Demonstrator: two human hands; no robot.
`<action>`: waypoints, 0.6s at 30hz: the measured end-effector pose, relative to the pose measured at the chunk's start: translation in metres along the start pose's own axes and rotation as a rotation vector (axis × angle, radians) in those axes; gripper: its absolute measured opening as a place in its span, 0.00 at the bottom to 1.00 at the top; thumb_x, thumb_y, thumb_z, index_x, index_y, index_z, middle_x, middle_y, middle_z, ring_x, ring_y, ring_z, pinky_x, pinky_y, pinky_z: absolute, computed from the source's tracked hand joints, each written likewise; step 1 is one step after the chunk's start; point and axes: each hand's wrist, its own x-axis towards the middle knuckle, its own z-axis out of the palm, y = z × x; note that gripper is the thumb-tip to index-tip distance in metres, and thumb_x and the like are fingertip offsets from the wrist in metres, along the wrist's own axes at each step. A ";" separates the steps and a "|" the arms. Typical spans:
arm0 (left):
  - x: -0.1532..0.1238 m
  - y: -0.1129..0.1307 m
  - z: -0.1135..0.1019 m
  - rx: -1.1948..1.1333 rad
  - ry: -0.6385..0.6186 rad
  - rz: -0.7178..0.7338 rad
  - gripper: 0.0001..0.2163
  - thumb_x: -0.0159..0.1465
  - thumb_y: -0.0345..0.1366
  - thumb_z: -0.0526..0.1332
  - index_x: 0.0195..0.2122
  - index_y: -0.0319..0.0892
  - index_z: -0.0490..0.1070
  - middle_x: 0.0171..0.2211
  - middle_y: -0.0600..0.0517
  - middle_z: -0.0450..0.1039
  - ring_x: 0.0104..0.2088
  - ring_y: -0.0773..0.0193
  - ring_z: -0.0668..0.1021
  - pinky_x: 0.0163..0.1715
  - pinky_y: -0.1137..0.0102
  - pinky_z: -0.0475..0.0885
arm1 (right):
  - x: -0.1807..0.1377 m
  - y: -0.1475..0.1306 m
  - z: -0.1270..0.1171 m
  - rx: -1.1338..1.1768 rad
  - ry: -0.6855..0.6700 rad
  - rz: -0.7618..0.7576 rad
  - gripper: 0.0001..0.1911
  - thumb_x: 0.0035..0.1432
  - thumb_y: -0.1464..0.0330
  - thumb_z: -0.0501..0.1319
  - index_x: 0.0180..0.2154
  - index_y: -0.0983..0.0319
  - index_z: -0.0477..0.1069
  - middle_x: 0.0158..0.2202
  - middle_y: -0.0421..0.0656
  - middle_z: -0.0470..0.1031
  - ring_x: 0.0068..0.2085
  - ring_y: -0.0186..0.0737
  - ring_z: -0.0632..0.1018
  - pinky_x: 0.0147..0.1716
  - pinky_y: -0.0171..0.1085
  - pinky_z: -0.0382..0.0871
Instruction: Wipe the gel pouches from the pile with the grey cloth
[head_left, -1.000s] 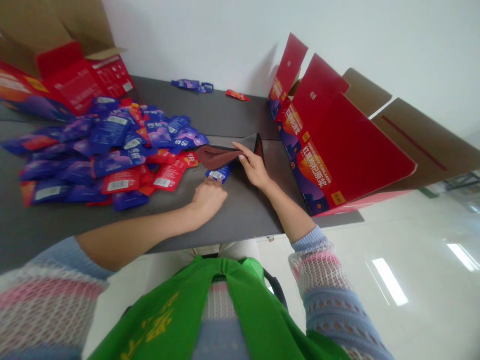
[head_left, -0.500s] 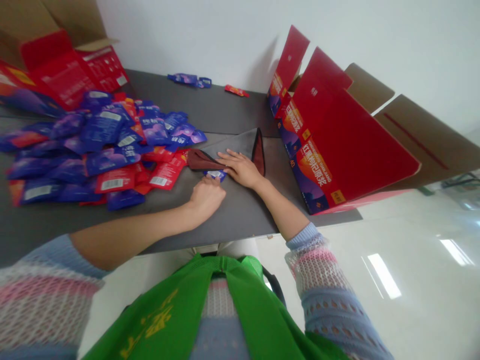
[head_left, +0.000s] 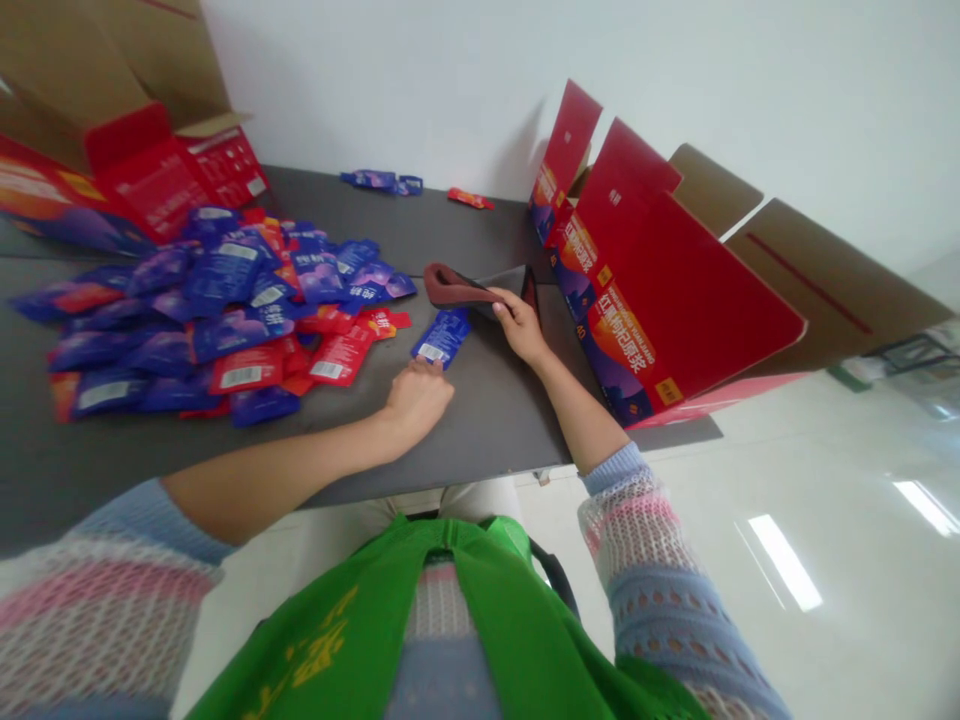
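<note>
My left hand (head_left: pixel 417 394) rests on the grey table mat (head_left: pixel 480 405), its fingers closed on the near end of a blue packet (head_left: pixel 442 336) that lies flat. My right hand (head_left: pixel 519 326) grips a folded-up corner flap of the mat (head_left: pixel 465 285), lifted so its dark red underside shows. The blue packet lies just left of that raised flap. A big heap of blue and red packets (head_left: pixel 210 310) spreads out to the left of my hands.
An open red printed carton (head_left: pixel 660 300) stands tipped at the right, with brown flaps behind it. Another open red carton (head_left: pixel 127 160) sits at the back left. A few stray packets (head_left: pixel 382 181) lie near the wall. A green bag (head_left: pixel 420 630) hangs at my chest.
My right hand, pressed flat on the mat half a second ago, has lifted the flap up and back. The blue packet, then mostly covered, now lies exposed.
</note>
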 end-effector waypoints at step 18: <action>-0.001 0.000 -0.008 -0.029 -0.050 -0.012 0.21 0.66 0.19 0.45 0.56 0.18 0.70 0.48 0.20 0.74 0.43 0.45 0.81 0.34 0.62 0.72 | -0.003 -0.035 0.023 -0.509 -0.503 0.012 0.23 0.69 0.63 0.54 0.64 0.48 0.65 0.69 0.37 0.61 0.70 0.49 0.59 0.67 0.59 0.52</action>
